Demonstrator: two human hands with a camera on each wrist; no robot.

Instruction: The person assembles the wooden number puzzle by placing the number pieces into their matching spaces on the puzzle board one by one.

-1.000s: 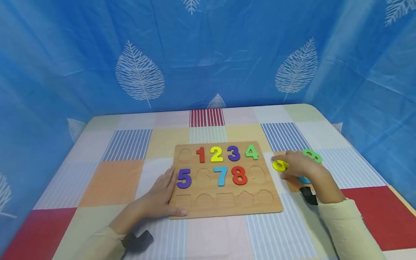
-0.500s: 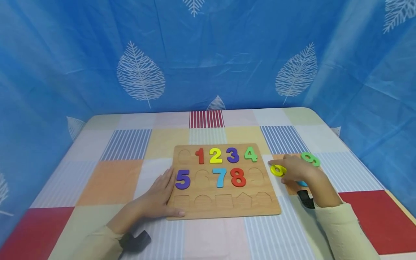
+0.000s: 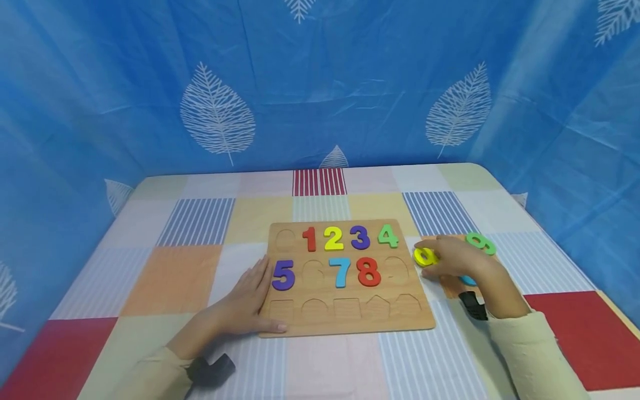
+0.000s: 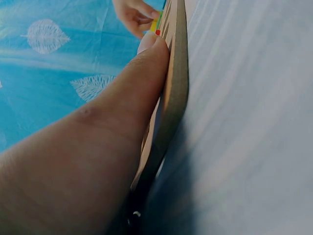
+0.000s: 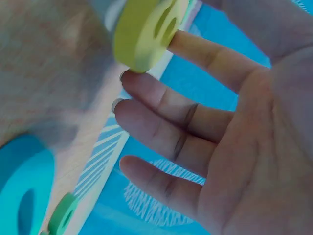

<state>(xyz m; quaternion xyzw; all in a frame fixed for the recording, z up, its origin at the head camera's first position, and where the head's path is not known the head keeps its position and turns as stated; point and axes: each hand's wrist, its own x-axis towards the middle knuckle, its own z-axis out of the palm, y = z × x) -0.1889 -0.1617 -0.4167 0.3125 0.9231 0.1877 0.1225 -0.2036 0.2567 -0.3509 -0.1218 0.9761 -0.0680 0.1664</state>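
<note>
Lifted now and edging left, the yellow number (image 3: 425, 256) sits pinched in the right hand (image 3: 457, 257), just off the puzzle board's (image 3: 350, 322) right edge. Left hand (image 3: 247, 300) lies flat, steadying the board. Next, I'd say: line it up over an empty slot (image 3: 395, 268).

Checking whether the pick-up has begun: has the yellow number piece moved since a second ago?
Yes, slightly. The yellow piece, pinched by the right hand, has edged left toward the wooden board.
</note>
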